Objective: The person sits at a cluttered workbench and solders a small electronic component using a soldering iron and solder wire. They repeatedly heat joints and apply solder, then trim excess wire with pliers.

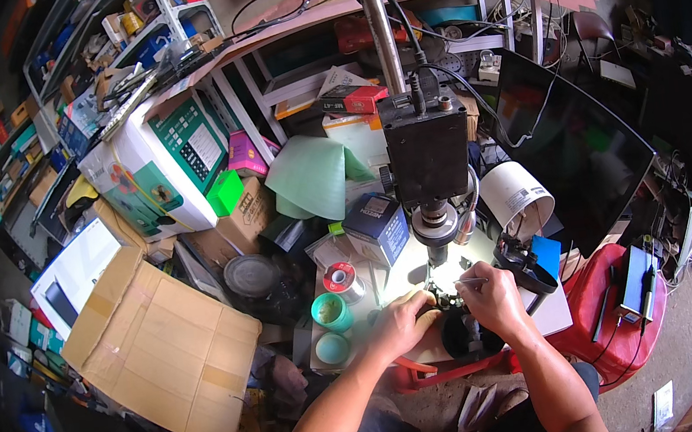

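Observation:
Under the lens of a black microscope camera point(426, 148), both my hands meet in a bright patch of light. My left hand point(404, 324) is closed, its thumb and fingers at the edge of a small dark part point(444, 297) whose kind I cannot make out. In my right hand point(492, 295) is a thin, silvery, pointed tool point(470, 280), pinched between the fingers and held over that part. To the left of my left hand stand an open green tub point(330, 312), its pale green lid point(332, 349) and a red-and-silver spool of wire point(342, 279).
Behind the hands are a blue-and-white box point(376, 228) and a white cylinder point(517, 193). A red stool point(611, 303) carrying a blue device point(637, 282) stands at the right. An open cardboard box point(163, 349) lies at the left, and a dark screen point(572, 142) leans at the back right.

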The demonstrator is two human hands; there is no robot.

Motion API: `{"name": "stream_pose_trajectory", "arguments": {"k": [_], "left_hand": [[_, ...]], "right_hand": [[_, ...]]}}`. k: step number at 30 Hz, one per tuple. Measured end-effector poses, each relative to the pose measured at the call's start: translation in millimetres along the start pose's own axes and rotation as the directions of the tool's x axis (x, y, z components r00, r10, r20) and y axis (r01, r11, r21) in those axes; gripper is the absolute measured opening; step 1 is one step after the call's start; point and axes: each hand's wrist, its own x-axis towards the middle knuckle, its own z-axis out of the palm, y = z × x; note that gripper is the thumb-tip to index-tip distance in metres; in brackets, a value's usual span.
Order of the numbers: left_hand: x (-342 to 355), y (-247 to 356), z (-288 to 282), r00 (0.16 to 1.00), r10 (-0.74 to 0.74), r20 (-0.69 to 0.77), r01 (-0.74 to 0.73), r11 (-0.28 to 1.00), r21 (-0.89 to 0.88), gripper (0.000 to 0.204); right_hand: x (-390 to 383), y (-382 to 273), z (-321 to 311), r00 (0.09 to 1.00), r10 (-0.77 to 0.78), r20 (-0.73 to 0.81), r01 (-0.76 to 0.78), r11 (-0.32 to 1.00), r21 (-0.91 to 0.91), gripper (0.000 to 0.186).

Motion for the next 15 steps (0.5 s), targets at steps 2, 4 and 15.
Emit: {"name": "stream_pose_trajectory", "arguments": {"k": [2,4,15], "left_hand": [[-0.1,0.0,-0.1,1.000,0.000,0.001,0.000,1.000,0.000,0.024],[0.1,-0.4,-0.1,1.000,0.004,0.001,-0.004,1.000,-0.003,0.024],[-0.1,2.4,-2.3,0.997,-0.063,0.048,0.063,0.998,-0.009,0.023]], "right_hand": [[0.0,-0.6,-0.1,1.000,0.009,0.002,-0.009,1.000,0.009,0.018],[0.0,1.2,1.0,1.000,0.008,-0.001,-0.008,1.000,0.013,0.018],[-0.6,1.5,0.6,1.000,0.021,-0.003,-0.021,0.999,0.033,0.020]]}}
